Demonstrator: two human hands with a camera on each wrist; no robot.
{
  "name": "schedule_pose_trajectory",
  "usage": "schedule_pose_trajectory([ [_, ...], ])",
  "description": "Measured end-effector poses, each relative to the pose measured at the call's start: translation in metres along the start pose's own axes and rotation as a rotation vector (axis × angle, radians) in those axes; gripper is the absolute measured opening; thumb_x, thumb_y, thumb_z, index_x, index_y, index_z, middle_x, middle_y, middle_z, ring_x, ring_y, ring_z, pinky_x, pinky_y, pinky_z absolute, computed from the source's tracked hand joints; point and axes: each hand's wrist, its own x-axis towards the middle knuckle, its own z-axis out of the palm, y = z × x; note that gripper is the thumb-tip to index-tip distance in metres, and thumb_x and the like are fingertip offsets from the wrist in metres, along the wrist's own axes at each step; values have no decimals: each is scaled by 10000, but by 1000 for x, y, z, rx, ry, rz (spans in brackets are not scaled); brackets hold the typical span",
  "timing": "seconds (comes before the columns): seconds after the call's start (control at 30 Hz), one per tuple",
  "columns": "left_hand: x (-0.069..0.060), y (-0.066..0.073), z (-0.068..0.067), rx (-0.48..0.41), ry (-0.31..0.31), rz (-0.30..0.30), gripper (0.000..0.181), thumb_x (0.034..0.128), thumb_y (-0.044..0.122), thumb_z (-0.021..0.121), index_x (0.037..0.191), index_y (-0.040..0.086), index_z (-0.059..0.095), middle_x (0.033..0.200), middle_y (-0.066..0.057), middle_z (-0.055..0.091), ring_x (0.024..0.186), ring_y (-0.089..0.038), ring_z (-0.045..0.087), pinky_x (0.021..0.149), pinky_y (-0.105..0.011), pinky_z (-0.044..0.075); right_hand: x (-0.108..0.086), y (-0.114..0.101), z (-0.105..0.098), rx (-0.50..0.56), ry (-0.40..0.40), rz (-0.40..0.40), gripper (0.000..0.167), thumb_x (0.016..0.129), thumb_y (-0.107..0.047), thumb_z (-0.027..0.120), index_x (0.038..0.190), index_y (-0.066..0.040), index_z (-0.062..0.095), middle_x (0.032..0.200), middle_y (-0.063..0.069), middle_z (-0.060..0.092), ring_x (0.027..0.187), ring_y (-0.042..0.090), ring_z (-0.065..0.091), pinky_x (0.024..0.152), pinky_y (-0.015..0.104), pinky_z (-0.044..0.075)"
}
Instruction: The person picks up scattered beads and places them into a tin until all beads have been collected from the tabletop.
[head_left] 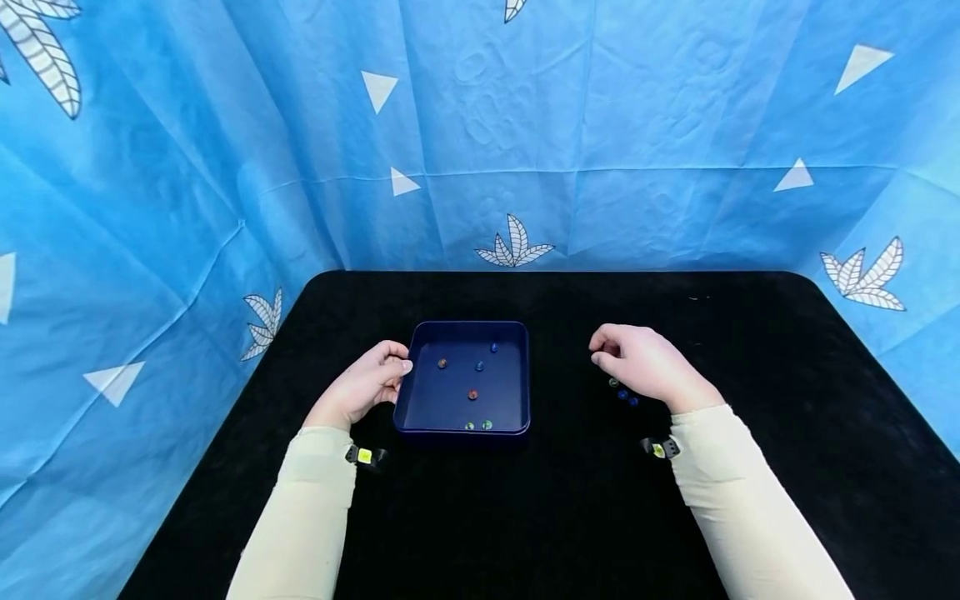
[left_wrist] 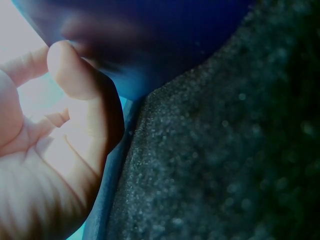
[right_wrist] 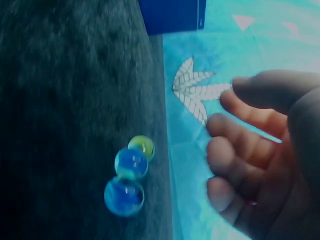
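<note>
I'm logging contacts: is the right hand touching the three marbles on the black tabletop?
Apart. The right wrist view shows it: the blue curtain is visible in the gap between the right hand and the three marbles.

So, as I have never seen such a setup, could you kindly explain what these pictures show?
There is no robot here, only a person working with bare hands. The wide picture comes from a camera worn on the head, looking forward and down; the two close ones come from cameras worn on each wrist. On the black table sits a blue tray with six marbles inside. The left hand grips the tray's left edge. The right hand is near three more marbles on the table, one greenish and two blue; I can't tell whether it holds anything.
</note>
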Motion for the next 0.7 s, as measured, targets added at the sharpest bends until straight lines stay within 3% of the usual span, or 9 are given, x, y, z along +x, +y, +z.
schedule_pose_trajectory([
  [0.23,1,-1,-2,11,1,-4,412,1039,161,547,1329,-50,343,1025,-154,510,712,-150,540,623,-289,531,-6,15,-1,-12,-97,30,161,927,-211,674,1068,-134,690,796,-78,637,711,119,581,747,413,490],
  [0.47,-2,0,1,2,12,1,399,1025,141,547,1317,-49,352,981,-122,519,687,-141,544,604,-282,528,-8,21,2,9,-190,55,52,904,-213,695,944,-189,672,751,-76,609,670,131,535,689,371,449],
  [0.7,-2,1,1,0,4,5,376,1027,139,545,1304,-36,359,960,-107,532,686,-144,549,608,-286,531,-8,23,7,5,-198,70,46,881,-192,698,884,-208,655,700,-70,580,629,134,519,657,356,437],
])
